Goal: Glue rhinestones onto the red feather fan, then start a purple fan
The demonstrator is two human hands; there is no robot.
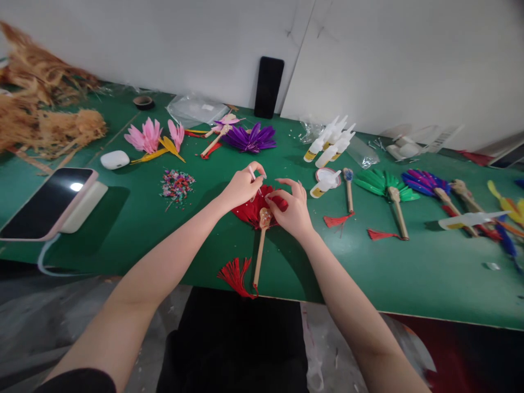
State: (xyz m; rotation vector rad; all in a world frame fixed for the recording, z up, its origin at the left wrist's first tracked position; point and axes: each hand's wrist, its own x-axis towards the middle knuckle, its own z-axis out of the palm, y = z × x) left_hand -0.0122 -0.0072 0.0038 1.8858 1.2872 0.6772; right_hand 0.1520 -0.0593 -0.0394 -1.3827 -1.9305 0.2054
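A red feather fan (245, 212) lies in front of me, its wooden handle (259, 254) pointing toward me and a red tassel (237, 275) at the handle's end. My left hand (241, 185) is closed around a slim, pale pink pen-like stick (252, 173), with the tip down at the red feathers. Over the fan's right side, my right hand (291, 206) has thumb and forefinger pinched together; whatever they hold is too small to make out. Small bright bits dot the fan's wooden head (265, 217).
Left of the fan is a pile of colourful chips (177, 185); beyond it are pink feathers (145, 136) and a purple feather fan (250, 137). Glue bottles (329, 144) stand behind right, one lying bottle (325, 184) nearer. A green fan (387, 188) lies right, a phone (47, 202) left.
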